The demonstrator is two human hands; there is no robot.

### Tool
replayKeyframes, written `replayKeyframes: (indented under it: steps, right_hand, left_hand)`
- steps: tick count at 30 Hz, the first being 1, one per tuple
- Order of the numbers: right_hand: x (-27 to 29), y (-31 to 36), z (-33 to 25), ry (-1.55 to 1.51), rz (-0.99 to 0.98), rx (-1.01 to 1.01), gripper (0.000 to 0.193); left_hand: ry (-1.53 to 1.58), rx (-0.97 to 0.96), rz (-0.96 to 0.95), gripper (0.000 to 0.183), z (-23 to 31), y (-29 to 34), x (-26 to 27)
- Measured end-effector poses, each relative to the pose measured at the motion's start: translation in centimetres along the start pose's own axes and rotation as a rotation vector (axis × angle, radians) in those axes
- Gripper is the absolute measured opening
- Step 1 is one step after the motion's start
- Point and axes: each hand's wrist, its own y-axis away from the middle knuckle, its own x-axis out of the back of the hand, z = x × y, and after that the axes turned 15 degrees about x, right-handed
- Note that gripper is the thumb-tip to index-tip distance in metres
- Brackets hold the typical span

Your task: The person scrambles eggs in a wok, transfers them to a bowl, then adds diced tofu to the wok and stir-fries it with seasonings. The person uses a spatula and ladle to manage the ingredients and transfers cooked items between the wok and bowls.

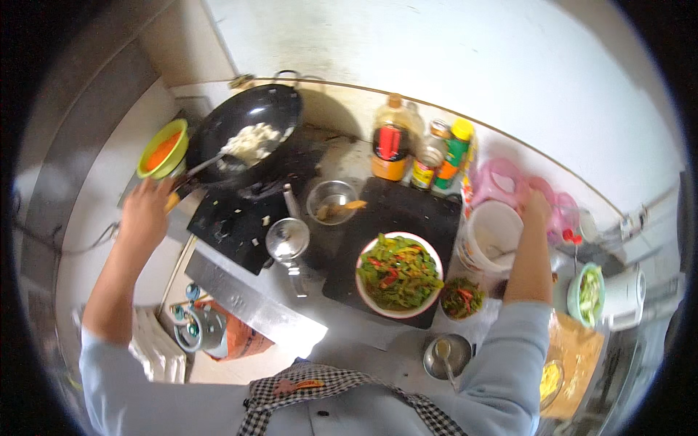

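On the left, my left hand (145, 211) is closed around handles beside a black wok (218, 131). A wooden handle end (173, 201) shows by the fingers, and a metal spatula (207, 164) runs from this hand into the wok. Pale, lumpy food (253, 142) lies in the tilted wok at the spatula's head. On the right, my right hand (538, 206) reaches past a white tub (483, 251) to pink plastic containers (498, 180). Its fingers are blurred, so whether it grips one is unclear. A spoon rests inside the tub.
A plate of green vegetables and red peppers (400, 275) sits on the black stovetop (342, 280). Nearby are a metal bowl (331, 202), a strainer (288, 238) and sauce bottles (392, 138). A yellow-green bowl (163, 149) stands left of the wok; a gas cylinder (200, 327) is below.
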Motion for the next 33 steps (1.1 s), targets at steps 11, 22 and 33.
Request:
replayKeyframes:
  steps: [11, 22, 33]
  right_hand:
    - [10.4, 21.5, -12.2, -1.429, 0.651, -0.186, 0.050]
    - [10.1, 38.7, -20.5, -1.568, 0.582, -0.363, 0.047]
    - [8.9, 45.6, -21.5, -1.620, 0.682, -0.517, 0.049]
  left_hand:
    - [-0.044, 0.167, 0.124, 0.029, -1.0, -10.5, -9.1]
    - [0.111, -0.011, 0.090, 0.034, -8.8, 1.3, 1.1]
    - [0.510, -0.081, 0.093, 0.031, -3.9, -5.3, -5.5]
